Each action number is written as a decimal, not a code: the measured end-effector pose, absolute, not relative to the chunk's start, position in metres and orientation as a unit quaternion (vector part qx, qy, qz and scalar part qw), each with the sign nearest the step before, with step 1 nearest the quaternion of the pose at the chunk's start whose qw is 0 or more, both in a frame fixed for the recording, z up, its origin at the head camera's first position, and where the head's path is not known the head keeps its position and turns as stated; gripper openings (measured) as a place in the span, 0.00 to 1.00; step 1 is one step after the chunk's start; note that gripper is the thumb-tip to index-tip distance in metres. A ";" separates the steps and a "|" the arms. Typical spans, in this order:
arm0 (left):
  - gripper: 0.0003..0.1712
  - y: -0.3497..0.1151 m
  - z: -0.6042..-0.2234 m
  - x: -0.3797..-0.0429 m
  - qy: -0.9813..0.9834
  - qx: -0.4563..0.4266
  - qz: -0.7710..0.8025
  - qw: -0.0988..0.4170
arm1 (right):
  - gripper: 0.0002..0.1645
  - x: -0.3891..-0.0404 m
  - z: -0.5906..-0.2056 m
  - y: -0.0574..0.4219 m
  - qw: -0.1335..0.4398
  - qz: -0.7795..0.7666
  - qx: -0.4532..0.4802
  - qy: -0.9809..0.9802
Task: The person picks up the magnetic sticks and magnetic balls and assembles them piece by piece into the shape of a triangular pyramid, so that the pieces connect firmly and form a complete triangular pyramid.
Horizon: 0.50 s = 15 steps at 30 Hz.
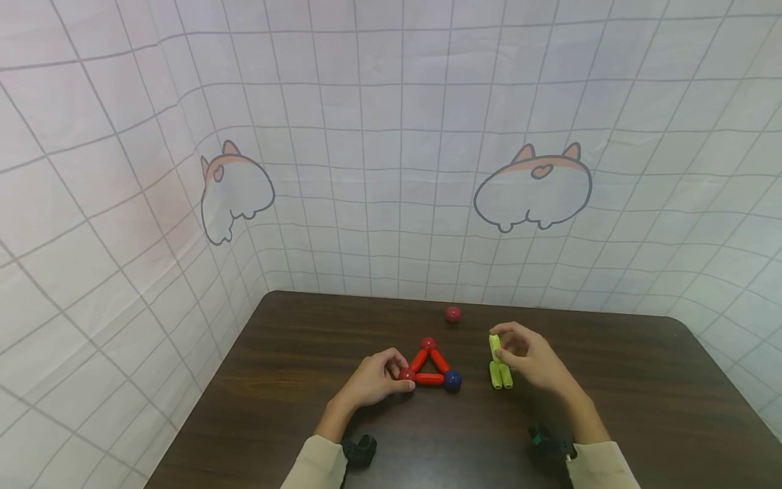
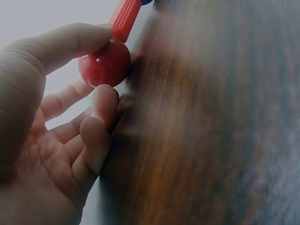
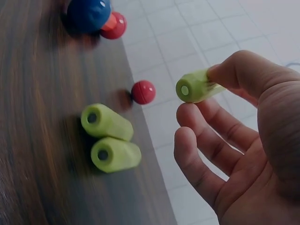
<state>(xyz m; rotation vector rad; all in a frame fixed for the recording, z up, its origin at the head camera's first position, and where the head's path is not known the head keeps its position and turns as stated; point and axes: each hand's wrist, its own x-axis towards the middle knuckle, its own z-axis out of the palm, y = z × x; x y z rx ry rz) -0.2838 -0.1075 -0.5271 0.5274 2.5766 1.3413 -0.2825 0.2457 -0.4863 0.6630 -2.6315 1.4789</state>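
Observation:
A flat triangle on the table joins three red magnetic rods (image 1: 430,379) with a red ball (image 1: 428,344) at the top, a blue ball (image 1: 453,379) at the right and another red ball (image 2: 105,63) at the left. My left hand (image 1: 374,379) pinches that left ball between thumb and fingers. To the right, my right hand (image 1: 537,360) holds a yellow-green magnetic rod (image 3: 194,86) between thumb and fingertips, raised off the table. Two more yellow-green rods (image 3: 110,123) lie side by side below it, their round metal ends showing in the right wrist view.
A loose red ball (image 1: 453,314) sits near the back edge of the dark wooden table (image 1: 293,339). Behind the table hangs a white gridded cloth (image 1: 379,170) with animal drawings, and it continues along both sides.

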 end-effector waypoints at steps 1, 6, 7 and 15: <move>0.16 -0.108 -0.527 -0.284 0.869 0.178 0.452 0.095 | 0.20 -0.282 -0.486 0.244 0.025 0.478 0.216 -0.851; 0.16 -0.108 -0.527 -0.284 0.869 0.179 0.452 0.096 | 0.20 -0.282 -0.487 0.236 0.026 0.480 0.226 -0.848; 0.16 -0.108 -0.528 -0.284 0.868 0.179 0.452 0.097 | 0.20 -0.282 -0.487 0.235 0.025 0.481 0.228 -0.846; 0.16 -0.108 -0.528 -0.285 0.867 0.181 0.454 0.095 | 0.19 -0.279 -0.485 0.221 0.020 0.474 0.236 -0.848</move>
